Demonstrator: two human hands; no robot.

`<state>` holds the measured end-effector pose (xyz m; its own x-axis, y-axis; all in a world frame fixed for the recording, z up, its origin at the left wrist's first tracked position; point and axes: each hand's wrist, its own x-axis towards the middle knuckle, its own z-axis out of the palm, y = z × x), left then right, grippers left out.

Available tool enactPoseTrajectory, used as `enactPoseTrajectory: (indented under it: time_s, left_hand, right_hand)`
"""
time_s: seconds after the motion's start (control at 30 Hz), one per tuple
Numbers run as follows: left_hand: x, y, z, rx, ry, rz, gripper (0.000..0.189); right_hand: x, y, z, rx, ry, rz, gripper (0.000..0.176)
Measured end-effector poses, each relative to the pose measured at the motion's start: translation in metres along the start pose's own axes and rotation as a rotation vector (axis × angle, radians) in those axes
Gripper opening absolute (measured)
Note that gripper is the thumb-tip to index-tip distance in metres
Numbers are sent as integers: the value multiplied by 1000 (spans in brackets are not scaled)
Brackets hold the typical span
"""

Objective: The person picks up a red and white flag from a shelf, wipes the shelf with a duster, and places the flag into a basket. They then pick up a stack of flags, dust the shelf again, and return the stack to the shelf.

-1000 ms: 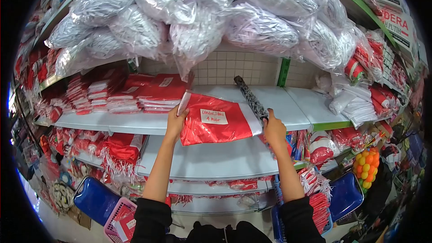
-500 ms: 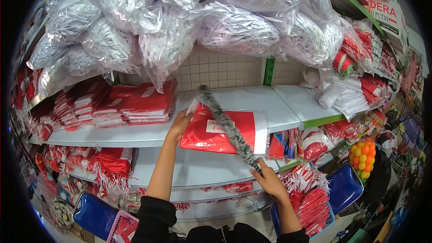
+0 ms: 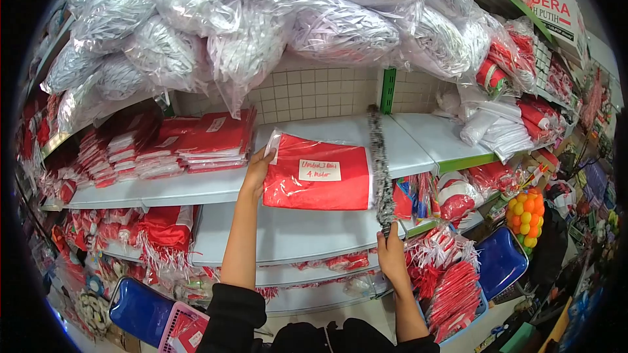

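My left hand (image 3: 260,168) grips the left edge of a flat red-and-white cloth packet (image 3: 314,191) in clear plastic, with a handwritten paper label facing up. In my right hand (image 3: 391,253) is the handle of a fluffy grey duster (image 3: 379,163). The duster points away from me, nearly upright in view, and overlaps the packet's white right end. The packet is held over the front of the pale shelf (image 3: 307,127). To the left of my left hand, stacks of similar red packets (image 3: 212,140) lie on that shelf.
Plastic bags of white strips (image 3: 248,46) bulge over the upper shelf edge. White wrapped bundles (image 3: 490,124) lie at the right. Lower down are a blue stool (image 3: 502,263), a pink basket (image 3: 175,323) and a blue basket of red-and-white packs (image 3: 458,297). Orange and yellow balls (image 3: 525,219) hang at right.
The duster has swung right across the packet, from a diagonal over its label to nearly upright at its right end. The label is now uncovered. The left hand keeps hold of the packet.
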<state>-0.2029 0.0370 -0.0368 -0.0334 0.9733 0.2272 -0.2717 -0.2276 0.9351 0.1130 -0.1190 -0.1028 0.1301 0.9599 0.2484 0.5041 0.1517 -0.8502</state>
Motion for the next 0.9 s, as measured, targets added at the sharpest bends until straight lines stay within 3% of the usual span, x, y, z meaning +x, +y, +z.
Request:
enactPoseTrajectory:
  time_s: [0.03, 0.13, 0.17, 0.27, 0.3, 0.4, 0.47, 0.5, 0.53, 0.57, 0.67, 0.7, 0.8, 0.83, 0.9]
  left_hand:
    - [-2, 3, 2, 23, 6, 6, 33]
    - [3, 0, -3, -76, -37, -41, 35]
    - [4, 0, -2, -96, 20, -49, 35]
    - [-1, 7, 3, -147, 123, -60, 38]
    - [-12, 17, 14, -147, 104, -59, 40]
    - [4, -4, -9, -127, 63, -40, 41]
    - [41, -41, -46, -70, 53, 39, 41]
    - [29, -27, -30, 2, 252, 58, 39]
    - [13, -9, -13, -35, 226, 26, 39]
    - [-2, 8, 3, -71, 200, -8, 39]
    - [-1, 5, -4, -149, 113, -30, 38]
    - [-1, 7, -3, -171, 78, -25, 38]
    - [-8, 12, 5, -148, 204, -28, 36]
    - [3, 5, -8, -233, 63, -46, 35]
    - [6, 0, -10, -222, 90, -51, 35]
  right_hand:
    - [-3, -5, 1, 2, -15, 41, 33]
    - [-17, 2, 18, 52, -241, -269, 34]
    - [-10, 36, 45, 12, -138, -624, 37]
    - [-5, -1, 40, 138, -397, -186, 39]
    - [-4, -1, 50, 160, -274, -143, 36]
    - [-8, -23, 61, 189, -307, -121, 35]
    - [-4, -22, 67, 222, -483, -136, 36]
    - [1, -12, 74, 287, -520, -121, 36]
    - [3, -5, 77, 351, -558, -101, 36]
    - [1, -17, 74, 454, -452, 82, 13]
    - [-4, -18, 79, 565, -141, 166, 15]
    - [-10, -19, 78, 536, -132, 149, 17]
    - [-24, 10, 68, 497, -490, -21, 35]
    - [-24, 14, 57, 548, -648, 62, 32]
    - [-23, 20, 44, 662, -537, 211, 33]
